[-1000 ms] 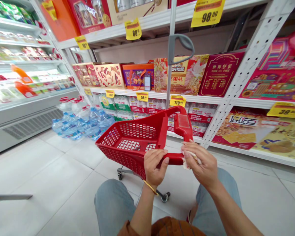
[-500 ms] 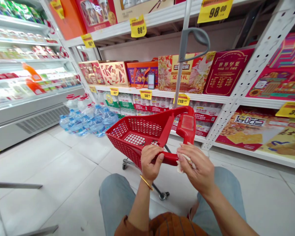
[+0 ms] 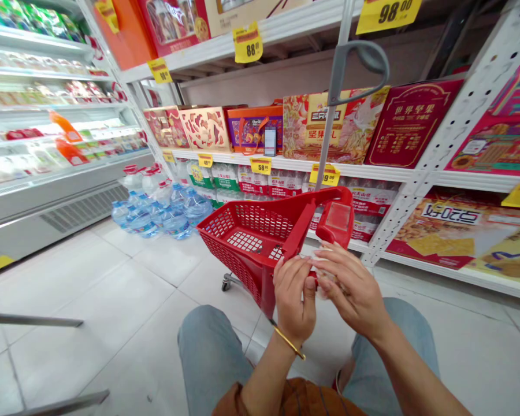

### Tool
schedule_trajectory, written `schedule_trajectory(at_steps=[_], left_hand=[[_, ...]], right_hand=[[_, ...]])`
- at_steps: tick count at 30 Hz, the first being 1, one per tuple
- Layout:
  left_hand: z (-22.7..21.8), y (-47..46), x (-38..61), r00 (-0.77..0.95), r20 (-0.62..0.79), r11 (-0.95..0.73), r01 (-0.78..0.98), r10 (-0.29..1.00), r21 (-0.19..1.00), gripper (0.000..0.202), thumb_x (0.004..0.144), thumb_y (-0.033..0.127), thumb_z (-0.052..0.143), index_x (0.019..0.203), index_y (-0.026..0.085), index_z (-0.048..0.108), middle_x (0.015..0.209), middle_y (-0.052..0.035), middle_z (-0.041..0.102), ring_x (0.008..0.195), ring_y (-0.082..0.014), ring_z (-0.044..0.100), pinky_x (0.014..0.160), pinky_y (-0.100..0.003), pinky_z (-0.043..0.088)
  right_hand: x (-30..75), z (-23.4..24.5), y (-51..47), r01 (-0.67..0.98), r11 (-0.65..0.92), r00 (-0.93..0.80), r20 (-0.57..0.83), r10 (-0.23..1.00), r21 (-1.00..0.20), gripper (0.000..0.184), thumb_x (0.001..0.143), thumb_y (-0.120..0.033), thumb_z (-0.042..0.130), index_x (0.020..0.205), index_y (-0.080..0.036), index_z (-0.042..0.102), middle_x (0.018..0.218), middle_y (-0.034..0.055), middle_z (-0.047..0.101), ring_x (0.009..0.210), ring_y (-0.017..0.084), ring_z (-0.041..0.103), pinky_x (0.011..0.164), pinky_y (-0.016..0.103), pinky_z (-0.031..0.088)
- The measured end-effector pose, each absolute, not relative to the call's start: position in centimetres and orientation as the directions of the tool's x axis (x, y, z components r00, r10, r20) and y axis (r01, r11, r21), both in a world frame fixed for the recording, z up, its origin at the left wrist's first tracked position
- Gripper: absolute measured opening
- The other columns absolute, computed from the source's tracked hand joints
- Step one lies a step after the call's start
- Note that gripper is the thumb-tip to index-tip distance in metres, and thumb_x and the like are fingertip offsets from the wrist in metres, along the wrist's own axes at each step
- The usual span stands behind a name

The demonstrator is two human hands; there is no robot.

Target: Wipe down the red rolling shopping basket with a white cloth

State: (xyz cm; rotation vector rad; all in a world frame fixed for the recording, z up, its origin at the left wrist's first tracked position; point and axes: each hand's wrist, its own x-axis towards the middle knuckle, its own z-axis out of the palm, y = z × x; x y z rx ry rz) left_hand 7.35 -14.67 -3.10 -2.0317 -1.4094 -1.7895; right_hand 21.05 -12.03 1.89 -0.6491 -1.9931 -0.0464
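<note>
Over the push bar of a red shopping cart [image 3: 247,225], my two hands come together with their fingertips meeting. My right hand [image 3: 353,289] is closed round a crumpled white tissue [image 3: 324,293], most of which its fingers cover. My left hand [image 3: 295,297], with a gold bangle at the wrist, curls its fingers in at the same tissue; what lies under them is mostly hidden. A little of the red cart handle [image 3: 313,278] shows between the hands. The cart's perforated basket holds nothing that I can see.
Beyond the cart stands a white shelf [image 3: 355,169] with boxed gifts and packed water bottles. Blue water bottles [image 3: 173,216] stand on the floor at the left, by a refrigerated case [image 3: 60,216]. A grey hook on a pole [image 3: 335,72] rises behind the cart. My knees flank the cart.
My left hand has slid right along the handle, from gripping the bar to meeting my right hand at the tissue. The view has shifted slightly.
</note>
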Motion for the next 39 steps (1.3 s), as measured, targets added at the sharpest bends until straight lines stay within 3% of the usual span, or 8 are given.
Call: schedule_trajectory(at_steps=[7,10,15,20,24,33,39], left_hand=[[-2.9,-14.0,6.6,-0.082,0.813,-0.642,0.57,0.577,0.513,0.026,0.095,0.034,0.046,0.103,0.02,0.066,0.1,-0.0073,0.072,0.1,-0.0207,0.064,0.1,-0.041,0.041],[-2.6,-13.7,6.6,-0.094,0.818,-0.656,0.549,0.568,0.518,0.027,0.093,0.04,0.05,0.101,0.021,0.068,0.098,-0.007,0.073,0.097,-0.0216,0.065,0.098,-0.042,0.042],[-2.5,-13.3,6.5,-0.14,0.806,-0.65,0.52,0.575,0.554,0.021,0.091,0.037,0.057,0.096,0.021,0.07,0.094,-0.005,0.075,0.094,-0.0206,0.066,0.097,-0.041,0.043],[-2.0,-13.1,6.2,-0.149,0.802,-0.652,0.506,0.579,0.565,0.018,0.09,0.034,0.058,0.093,0.021,0.07,0.092,-0.0044,0.075,0.091,-0.0192,0.066,0.095,-0.04,0.044],[-2.1,-12.9,5.9,-0.153,0.796,-0.641,0.514,0.586,0.57,0.018,0.09,0.035,0.058,0.091,0.021,0.07,0.092,-0.0042,0.075,0.091,-0.0194,0.066,0.096,-0.041,0.043],[-2.8,-13.0,5.2,-0.134,0.812,-0.666,0.505,0.568,0.549,0.017,0.091,0.032,0.055,0.092,0.021,0.068,0.089,-0.0037,0.071,0.091,-0.0188,0.063,0.094,-0.04,0.043],[-2.6,-13.4,4.4,-0.12,0.806,-0.68,0.474,0.58,0.56,0.015,0.09,0.032,0.057,0.093,0.022,0.068,0.089,-0.0033,0.072,0.09,-0.0191,0.064,0.095,-0.041,0.043]], right_hand=[[21.3,-0.1,-10.7,0.441,0.886,-0.3,0.907,0.296,-0.143,0.021,0.082,-0.018,0.066,0.103,-0.021,0.067,0.095,0.0076,0.073,0.098,0.023,0.068,0.096,0.046,0.053],[21.8,-0.1,-9.7,0.4,0.894,-0.274,0.905,0.326,-0.201,0.018,0.083,-0.017,0.064,0.1,-0.022,0.068,0.094,0.0066,0.073,0.096,0.022,0.069,0.095,0.045,0.054],[22.6,0.1,-8.4,0.335,0.88,-0.204,0.886,0.417,-0.337,0.015,0.086,-0.017,0.061,0.095,-0.023,0.07,0.095,0.0064,0.074,0.099,0.023,0.069,0.095,0.046,0.053],[23.2,-0.2,-6.5,0.344,0.861,-0.191,0.87,0.455,-0.374,0.013,0.087,-0.019,0.06,0.094,-0.023,0.071,0.096,0.0061,0.074,0.107,0.024,0.067,0.104,0.05,0.045],[22.6,0.1,-6.6,0.399,0.826,-0.124,0.868,0.48,-0.399,0.013,0.088,-0.021,0.059,0.093,-0.023,0.071,0.094,0.0054,0.074,0.1,0.023,0.069,0.102,0.049,0.047],[19.0,0.7,-11.2,0.462,0.86,-0.236,0.904,0.357,-0.219,0.017,0.083,-0.016,0.062,0.098,-0.02,0.068,0.093,0.0067,0.074,0.095,0.02,0.069,0.096,0.043,0.052],[19.6,0.9,-10.3,0.418,0.895,-0.306,0.903,0.301,-0.156,0.017,0.082,-0.016,0.061,0.096,-0.023,0.069,0.088,0.0025,0.075,0.087,0.018,0.07,0.11,0.051,0.038]])
